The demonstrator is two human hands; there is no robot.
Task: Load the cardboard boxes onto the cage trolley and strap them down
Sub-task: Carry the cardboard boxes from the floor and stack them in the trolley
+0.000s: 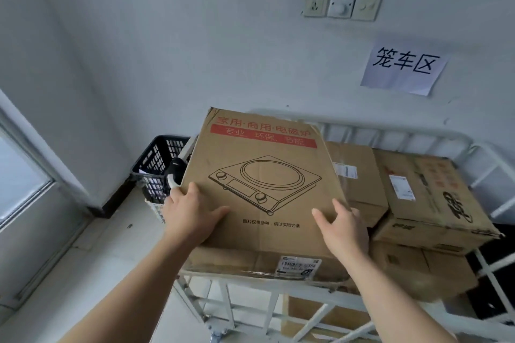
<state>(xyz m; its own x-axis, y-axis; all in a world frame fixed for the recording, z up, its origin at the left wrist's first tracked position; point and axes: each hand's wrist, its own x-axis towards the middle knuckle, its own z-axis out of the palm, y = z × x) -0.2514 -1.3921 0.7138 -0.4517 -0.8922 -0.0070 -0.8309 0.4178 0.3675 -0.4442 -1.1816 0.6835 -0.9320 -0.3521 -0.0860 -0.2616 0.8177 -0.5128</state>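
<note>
Step in hand, as judged: loading; no strap in view. Left hand point(192, 211) and right hand point(344, 228): each clasps a near corner of the cooker box point(262, 175), thumb on the top face, fingers round the side edge. Cooker box: flat, squarish, creased brown corrugated card, red print, line drawing; tilted above the labelled box point(237, 262) at the near left of the cage trolley point(250, 288), white tubular steel. Next move: lower it flat, edges squared to the stack. Right, farther: stacked boxes point(429, 198), taped, scuffed. Far left: black basket point(156, 161), perforated plastic.
</note>
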